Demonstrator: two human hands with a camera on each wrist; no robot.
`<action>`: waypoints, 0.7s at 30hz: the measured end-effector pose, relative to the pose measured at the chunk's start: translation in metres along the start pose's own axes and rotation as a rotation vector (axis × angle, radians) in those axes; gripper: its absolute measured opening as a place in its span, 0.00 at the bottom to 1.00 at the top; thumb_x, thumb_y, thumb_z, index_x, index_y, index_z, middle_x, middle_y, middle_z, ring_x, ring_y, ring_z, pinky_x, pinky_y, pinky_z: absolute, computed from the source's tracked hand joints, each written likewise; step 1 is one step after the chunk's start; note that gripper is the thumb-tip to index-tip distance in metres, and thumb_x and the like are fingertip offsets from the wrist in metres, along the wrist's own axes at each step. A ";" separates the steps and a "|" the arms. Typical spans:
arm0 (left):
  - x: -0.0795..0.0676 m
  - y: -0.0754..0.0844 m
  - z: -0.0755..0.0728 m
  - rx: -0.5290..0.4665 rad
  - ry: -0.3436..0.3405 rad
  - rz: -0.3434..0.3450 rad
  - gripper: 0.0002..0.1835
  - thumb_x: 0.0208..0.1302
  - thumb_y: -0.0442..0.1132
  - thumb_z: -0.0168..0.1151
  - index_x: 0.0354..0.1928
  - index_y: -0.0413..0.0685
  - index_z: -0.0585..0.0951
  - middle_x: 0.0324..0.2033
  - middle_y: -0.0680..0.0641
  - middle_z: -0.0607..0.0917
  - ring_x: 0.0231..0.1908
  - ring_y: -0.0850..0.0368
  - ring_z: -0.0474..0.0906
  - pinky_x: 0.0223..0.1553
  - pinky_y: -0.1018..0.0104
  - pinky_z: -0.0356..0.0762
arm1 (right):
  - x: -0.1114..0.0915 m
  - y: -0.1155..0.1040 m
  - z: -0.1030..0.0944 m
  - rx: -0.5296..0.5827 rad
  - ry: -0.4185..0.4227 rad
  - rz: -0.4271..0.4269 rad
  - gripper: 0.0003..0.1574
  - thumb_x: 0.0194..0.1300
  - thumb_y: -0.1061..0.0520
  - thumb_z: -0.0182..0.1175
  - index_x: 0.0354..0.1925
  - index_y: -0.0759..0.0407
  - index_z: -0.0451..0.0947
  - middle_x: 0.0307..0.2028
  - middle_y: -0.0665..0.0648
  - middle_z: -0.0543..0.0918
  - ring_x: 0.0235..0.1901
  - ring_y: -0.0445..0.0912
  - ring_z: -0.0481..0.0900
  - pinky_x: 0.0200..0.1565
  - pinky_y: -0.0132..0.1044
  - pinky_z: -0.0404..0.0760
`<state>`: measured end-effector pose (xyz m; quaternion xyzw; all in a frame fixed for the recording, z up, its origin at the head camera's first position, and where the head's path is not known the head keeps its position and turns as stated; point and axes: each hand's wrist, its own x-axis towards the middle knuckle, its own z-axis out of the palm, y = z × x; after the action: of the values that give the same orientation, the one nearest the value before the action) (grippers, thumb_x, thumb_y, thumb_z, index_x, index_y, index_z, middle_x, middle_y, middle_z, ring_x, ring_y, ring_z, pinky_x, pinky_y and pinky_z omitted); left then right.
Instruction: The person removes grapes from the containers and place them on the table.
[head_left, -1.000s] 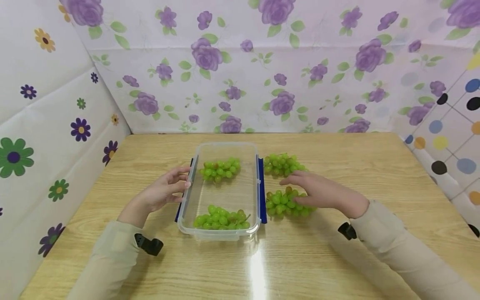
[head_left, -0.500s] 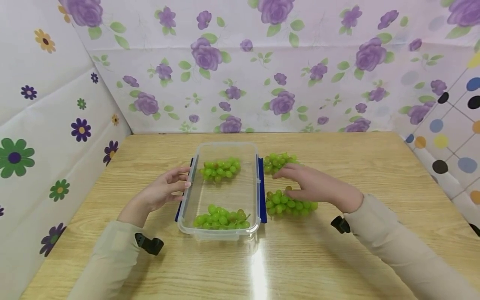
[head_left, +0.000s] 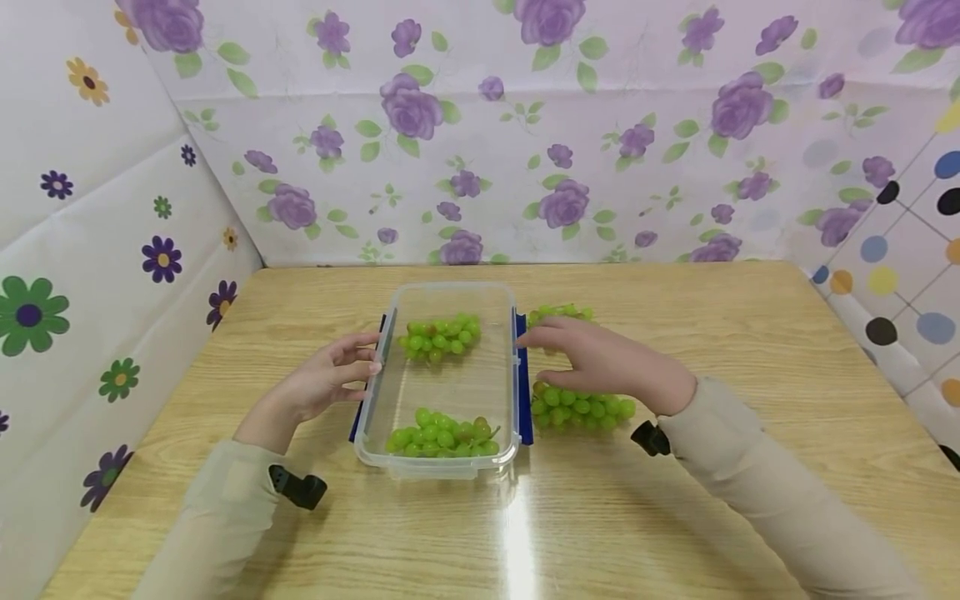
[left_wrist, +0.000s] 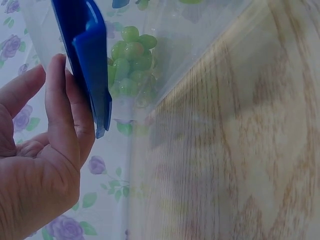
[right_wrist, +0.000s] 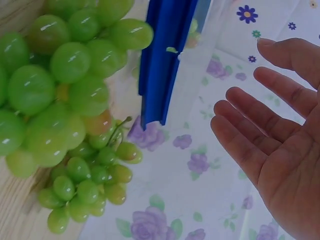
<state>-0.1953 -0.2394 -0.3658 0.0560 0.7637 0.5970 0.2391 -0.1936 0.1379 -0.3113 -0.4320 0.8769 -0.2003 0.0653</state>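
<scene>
Hovering just right of the lidded-style clear plastic container [head_left: 453, 382], your right hand [head_left: 606, 363] points its fingers leftward at the container's long side. Key relation, as judged: the right blue clasp strip [head_left: 523, 396] lies directly ahead of those fingertips, to the left, with its long axis running near-to-far, so it stands roughly crosswise to the fingers. Your right hand is clearly nearer that strip; your left hand [head_left: 330, 382] is at the opposite long side, by the left blue clasp strip [left_wrist: 90, 40].

Finger state, right: released, extended and spread, grasping nothing. The right wrist view shows a gap between fingers and strip; from the head view alone, contact at the rim is hard to rule out.

Finger state, left: slack and slightly bent, fingertips appearing to rest against the left strip and rim; you are not clenching.

Position of grapes: the far loose bunch [head_left: 562, 312] is partly hidden by your right hand, and the near loose bunch [head_left: 581, 408] lies just on the near side of it. Both sit on the wooden table [head_left: 375, 533], right of the container. Inside it, one bunch [head_left: 440, 337] lies toward the far end, another bunch [head_left: 442, 435] at the near end, well apart.
</scene>
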 end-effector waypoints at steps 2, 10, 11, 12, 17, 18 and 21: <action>0.000 0.000 0.000 -0.001 0.001 0.000 0.37 0.69 0.40 0.55 0.74 0.44 0.49 0.61 0.38 0.62 0.51 0.56 0.70 0.46 0.65 0.77 | 0.003 -0.003 -0.001 -0.002 0.001 -0.010 0.28 0.63 0.58 0.62 0.61 0.58 0.72 0.55 0.58 0.76 0.52 0.49 0.75 0.51 0.45 0.76; -0.002 0.003 0.001 0.007 0.019 0.004 0.37 0.68 0.39 0.55 0.74 0.43 0.50 0.58 0.40 0.64 0.47 0.60 0.72 0.45 0.66 0.78 | 0.017 -0.016 0.001 -0.001 -0.039 -0.031 0.26 0.65 0.58 0.61 0.60 0.59 0.71 0.57 0.59 0.74 0.57 0.52 0.73 0.57 0.46 0.74; -0.002 0.003 0.001 0.010 0.025 0.004 0.37 0.68 0.39 0.55 0.74 0.43 0.51 0.58 0.40 0.65 0.47 0.60 0.72 0.45 0.66 0.78 | 0.019 -0.018 0.001 -0.001 -0.049 -0.033 0.26 0.65 0.57 0.61 0.61 0.59 0.71 0.58 0.58 0.74 0.58 0.52 0.72 0.57 0.46 0.73; -0.002 0.004 0.002 0.013 0.030 0.002 0.37 0.68 0.39 0.55 0.74 0.43 0.51 0.58 0.40 0.65 0.47 0.60 0.72 0.45 0.66 0.78 | 0.021 -0.019 0.002 0.001 -0.056 -0.036 0.26 0.65 0.57 0.60 0.61 0.58 0.71 0.58 0.58 0.74 0.58 0.52 0.72 0.57 0.46 0.73; -0.003 0.006 0.004 0.017 0.049 -0.007 0.36 0.68 0.39 0.56 0.73 0.43 0.53 0.57 0.41 0.67 0.47 0.60 0.72 0.45 0.66 0.78 | 0.028 -0.024 0.005 0.019 -0.084 -0.051 0.27 0.66 0.57 0.60 0.62 0.58 0.70 0.59 0.58 0.72 0.59 0.51 0.71 0.58 0.45 0.73; -0.003 0.006 0.004 0.016 0.052 -0.009 0.36 0.68 0.39 0.56 0.73 0.43 0.53 0.56 0.42 0.67 0.46 0.61 0.72 0.45 0.66 0.78 | 0.029 -0.025 0.006 0.023 -0.088 -0.053 0.27 0.66 0.57 0.60 0.62 0.58 0.70 0.59 0.58 0.72 0.59 0.51 0.71 0.58 0.45 0.73; -0.003 0.006 0.005 0.017 0.060 -0.013 0.36 0.68 0.39 0.56 0.73 0.43 0.53 0.55 0.44 0.68 0.46 0.62 0.73 0.45 0.67 0.78 | 0.033 -0.027 0.008 0.032 -0.097 -0.064 0.27 0.66 0.58 0.59 0.62 0.58 0.70 0.60 0.58 0.72 0.60 0.51 0.70 0.59 0.45 0.72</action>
<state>-0.1919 -0.2349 -0.3602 0.0354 0.7760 0.5902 0.2195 -0.1918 0.0947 -0.3051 -0.4682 0.8551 -0.1948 0.1082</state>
